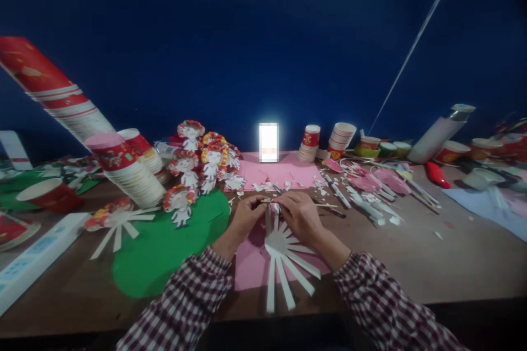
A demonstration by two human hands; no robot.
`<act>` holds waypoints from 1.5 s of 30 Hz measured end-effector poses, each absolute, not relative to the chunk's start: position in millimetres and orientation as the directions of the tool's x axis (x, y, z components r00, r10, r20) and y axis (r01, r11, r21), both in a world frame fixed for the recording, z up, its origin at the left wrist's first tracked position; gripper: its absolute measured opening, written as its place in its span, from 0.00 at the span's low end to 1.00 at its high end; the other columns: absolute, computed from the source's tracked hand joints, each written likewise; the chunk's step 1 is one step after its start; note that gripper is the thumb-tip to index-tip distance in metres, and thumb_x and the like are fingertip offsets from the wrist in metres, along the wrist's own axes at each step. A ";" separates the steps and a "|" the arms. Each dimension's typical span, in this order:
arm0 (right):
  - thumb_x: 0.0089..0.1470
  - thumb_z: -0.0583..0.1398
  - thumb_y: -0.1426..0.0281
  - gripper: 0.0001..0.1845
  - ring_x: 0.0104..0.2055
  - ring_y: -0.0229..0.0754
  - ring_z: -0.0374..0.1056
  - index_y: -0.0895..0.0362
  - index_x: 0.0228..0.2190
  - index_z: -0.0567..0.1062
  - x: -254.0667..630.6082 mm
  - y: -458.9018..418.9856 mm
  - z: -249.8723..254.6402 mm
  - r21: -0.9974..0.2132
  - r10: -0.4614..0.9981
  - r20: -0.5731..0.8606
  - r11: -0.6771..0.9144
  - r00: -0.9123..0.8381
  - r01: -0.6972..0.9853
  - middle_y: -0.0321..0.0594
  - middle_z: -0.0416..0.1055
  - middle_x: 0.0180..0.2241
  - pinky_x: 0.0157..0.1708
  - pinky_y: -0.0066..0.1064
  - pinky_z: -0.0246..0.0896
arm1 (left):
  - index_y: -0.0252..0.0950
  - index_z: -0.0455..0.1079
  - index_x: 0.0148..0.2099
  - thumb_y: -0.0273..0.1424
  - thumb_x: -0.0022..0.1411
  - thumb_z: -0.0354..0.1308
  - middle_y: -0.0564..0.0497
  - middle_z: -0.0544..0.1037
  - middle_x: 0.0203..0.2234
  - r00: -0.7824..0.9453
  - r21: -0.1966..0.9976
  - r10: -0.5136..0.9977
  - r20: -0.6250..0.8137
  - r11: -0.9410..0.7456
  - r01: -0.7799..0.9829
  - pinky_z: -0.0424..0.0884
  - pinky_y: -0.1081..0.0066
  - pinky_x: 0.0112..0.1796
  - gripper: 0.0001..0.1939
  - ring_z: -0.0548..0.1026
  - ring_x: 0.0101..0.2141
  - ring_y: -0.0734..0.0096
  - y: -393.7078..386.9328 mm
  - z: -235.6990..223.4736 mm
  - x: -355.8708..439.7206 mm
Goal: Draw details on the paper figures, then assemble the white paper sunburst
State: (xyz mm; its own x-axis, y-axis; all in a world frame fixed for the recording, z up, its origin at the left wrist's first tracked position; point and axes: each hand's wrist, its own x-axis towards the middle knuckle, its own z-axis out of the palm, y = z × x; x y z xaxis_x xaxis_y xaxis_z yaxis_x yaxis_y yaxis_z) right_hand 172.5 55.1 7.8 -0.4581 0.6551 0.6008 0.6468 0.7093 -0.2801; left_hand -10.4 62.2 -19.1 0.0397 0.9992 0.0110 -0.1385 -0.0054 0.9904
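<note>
A white paper cup cut into long strips (275,242) fans out from its round base over a pink sheet (249,263). My left hand (247,218) is closed, its thumb and fingertips pinching at the upper end of one strip. Right beside it my right hand (302,216) is closed too, fingers bent over the same strip end, where some red print shows. A thin light stick (327,205) juts out to the right behind my right hand; whether my fingers hold it is hidden. The other strips spread down and to the right, touching neither hand.
Left lie a green sheet (164,252), paper dolls with curled red-and-yellow rims (213,162), another cut cup (119,225), stacked paper cups (132,175) and a power strip (45,252). Pens (337,191), paper scraps and a red-handled tool (437,174) lie right. A bright screen (269,142) stands behind.
</note>
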 end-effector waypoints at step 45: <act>0.61 0.55 0.71 0.14 0.42 0.43 0.68 0.54 0.46 0.75 173.1 54.6 6.8 -0.309 0.642 0.592 0.739 -0.487 0.599 0.44 0.73 0.40 0.43 0.35 0.65 | 0.32 0.77 0.37 0.38 0.46 0.68 0.47 0.80 0.31 0.107 0.992 0.994 0.010 0.004 -0.126 0.70 0.72 0.34 0.18 0.75 0.30 0.70 58.6 -14.6 -11.4</act>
State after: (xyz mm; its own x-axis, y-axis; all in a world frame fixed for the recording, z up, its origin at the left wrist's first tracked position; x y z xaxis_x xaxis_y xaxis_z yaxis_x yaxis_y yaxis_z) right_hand 173.1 54.6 6.8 -0.4869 0.6421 0.5921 0.5986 0.7390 -0.3091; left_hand -11.4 58.6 -14.6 0.1068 0.9942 0.0097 -0.1256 0.0038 0.9921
